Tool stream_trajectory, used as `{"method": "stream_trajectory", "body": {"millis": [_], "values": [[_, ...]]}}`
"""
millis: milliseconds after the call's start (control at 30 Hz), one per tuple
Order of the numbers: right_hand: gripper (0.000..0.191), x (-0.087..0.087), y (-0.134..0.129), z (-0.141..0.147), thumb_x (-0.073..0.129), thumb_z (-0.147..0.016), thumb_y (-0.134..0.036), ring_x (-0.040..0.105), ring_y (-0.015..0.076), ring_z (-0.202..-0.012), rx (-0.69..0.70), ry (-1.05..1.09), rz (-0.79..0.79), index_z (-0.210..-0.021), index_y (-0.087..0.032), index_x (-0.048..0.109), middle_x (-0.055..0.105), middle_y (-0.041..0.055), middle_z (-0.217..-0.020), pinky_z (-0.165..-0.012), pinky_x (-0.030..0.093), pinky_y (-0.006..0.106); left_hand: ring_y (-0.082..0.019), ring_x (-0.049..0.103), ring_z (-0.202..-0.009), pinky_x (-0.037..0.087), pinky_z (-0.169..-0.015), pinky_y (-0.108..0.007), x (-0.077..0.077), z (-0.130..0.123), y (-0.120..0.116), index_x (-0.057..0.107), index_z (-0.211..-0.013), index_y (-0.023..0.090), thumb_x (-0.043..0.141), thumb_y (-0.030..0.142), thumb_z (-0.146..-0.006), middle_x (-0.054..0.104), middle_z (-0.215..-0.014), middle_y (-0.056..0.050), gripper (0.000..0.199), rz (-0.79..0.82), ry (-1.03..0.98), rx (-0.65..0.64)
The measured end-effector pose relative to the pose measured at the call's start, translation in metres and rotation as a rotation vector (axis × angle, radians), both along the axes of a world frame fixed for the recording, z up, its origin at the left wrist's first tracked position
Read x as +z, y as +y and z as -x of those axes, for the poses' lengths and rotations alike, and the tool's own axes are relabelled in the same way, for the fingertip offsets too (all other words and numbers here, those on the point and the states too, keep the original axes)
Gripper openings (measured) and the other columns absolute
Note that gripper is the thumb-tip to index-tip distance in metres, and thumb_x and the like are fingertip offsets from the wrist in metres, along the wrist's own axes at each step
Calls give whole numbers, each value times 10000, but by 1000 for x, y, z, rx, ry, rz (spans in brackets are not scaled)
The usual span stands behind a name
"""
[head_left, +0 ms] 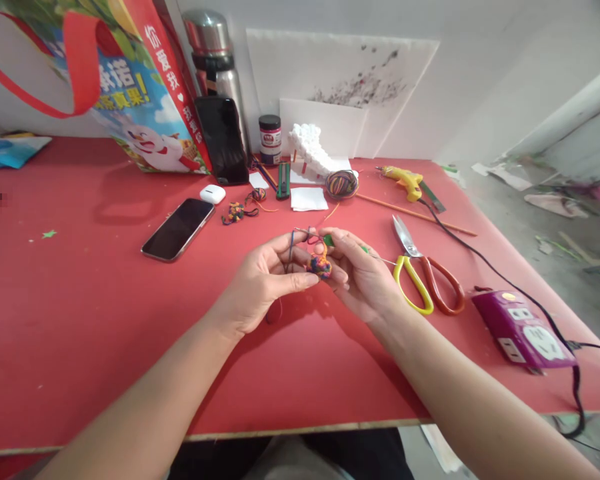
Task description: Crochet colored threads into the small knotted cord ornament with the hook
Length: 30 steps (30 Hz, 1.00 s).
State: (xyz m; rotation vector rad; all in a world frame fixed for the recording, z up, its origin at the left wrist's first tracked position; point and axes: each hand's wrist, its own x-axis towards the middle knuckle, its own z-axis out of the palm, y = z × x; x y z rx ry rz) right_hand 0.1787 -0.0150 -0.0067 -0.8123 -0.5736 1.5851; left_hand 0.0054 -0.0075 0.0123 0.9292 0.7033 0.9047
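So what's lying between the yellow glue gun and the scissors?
A thin orange-brown stick lies slantwise on the red tabletop between the yellow glue gun and the scissors; the head view shows it.

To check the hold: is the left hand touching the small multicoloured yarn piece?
Touching. The head view shows the left hand with its thumb tip against the yarn piece, at its lower edge.

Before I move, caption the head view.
Left hand pinching a multicoloured crochet piece, right hand holding a green-handled hook, over red table.
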Motion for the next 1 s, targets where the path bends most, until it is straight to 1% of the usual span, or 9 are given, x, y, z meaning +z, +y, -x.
{"method": "stream_trajectory", "body": {"millis": [167, 267, 367, 467, 533, 633, 733, 833, 1000], "values": [[303, -1, 2, -4, 951, -765, -380, 365, 28, -439, 44, 81, 41, -954, -204, 793, 736, -48, -741, -376, 316, 164, -155, 702, -853, 548, -822, -286, 3, 0, -1, 753, -1270, 208, 983, 119, -697, 777, -907, -11, 624, 55, 11, 64], [302, 0, 4, -5, 956, -757, -376, 338, 23, -430, 92, 134, 78, -917, -205, 766, 735, -51, -733, -362, 300, 155, -159, 694, -833, 543, -842, -302, 2, 0, -1, 745, -1271, 205, 977, 152, -735, 763, -847, 0, 586, 24, -6, 44], [302, -1, 4, -4, 954, -752, -366, 339, 26, -432, 126, 149, 80, -905, -200, 753, 690, -66, -680, -361, 289, 145, -165, 702, -862, 540, -857, -302, 0, -1, -1, 764, -1253, 205, 968, 161, -750, 769, -859, -8, 545, 20, -23, 24], [283, -2, 4, -2, 936, -762, -361, 332, 31, -435, 110, 133, 61, -907, -186, 767, 638, -73, -614, -369, 298, 146, -176, 716, -913, 546, -831, -289, 0, -2, -1, 793, -1207, 200, 964, 177, -745, 782, -941, -29, 493, 69, -46, 28], [285, -3, 3, -1, 939, -749, -359, 344, 28, -435, 67, 115, 54, -899, -179, 776, 656, -63, -627, -373, 299, 148, -175, 720, -929, 547, -815, -274, 1, -3, -1, 807, -1175, 200, 975, 192, -736, 788, -982, -38, 470, 106, -60, 25], [289, -3, 2, 0, 948, -739, -362, 390, 24, -437, 0, 57, 23, -889, -178, 783, 684, -51, -671, -385, 316, 156, -147, 696, -856, 523, -748, -242, 1, -4, -1, 819, -1117, 209, 993, 198, -727, 777, -935, -21, 426, 146, -42, 28], [299, -3, 1, 0, 955, -743, -382, 429, 32, -439, -13, -22, 12, -877, -170, 792, 669, -48, -649, -392, 322, 167, -114, 631, -739, 471, -646, -226, -2, -3, 1, 817, -1070, 203, 990, 196, -735, 739, -848, 0, 377, 179, 2, 24], [342, -4, 1, -1, 980, -716, -401, 442, 33, -433, -3, -45, 9, -862, -165, 780, 683, -41, -642, -391, 309, 164, -103, 640, -744, 486, -641, -206, -6, -2, 4, 825, -1077, 195, 1006, 196, -708, 745, -853, -2, 411, 234, 2, -1], [350, -3, 3, -2, 989, -707, -382, 447, 28, -443, -2, -7, 4, -875, -172, 764, 729, -24, -696, -411, 334, 168, -103, 705, -803, 515, -640, -144, -6, -3, 5, 848, -1081, 177, 1043, 140, -590, 787, -887, -16, 530, 284, -25, -5]]}}
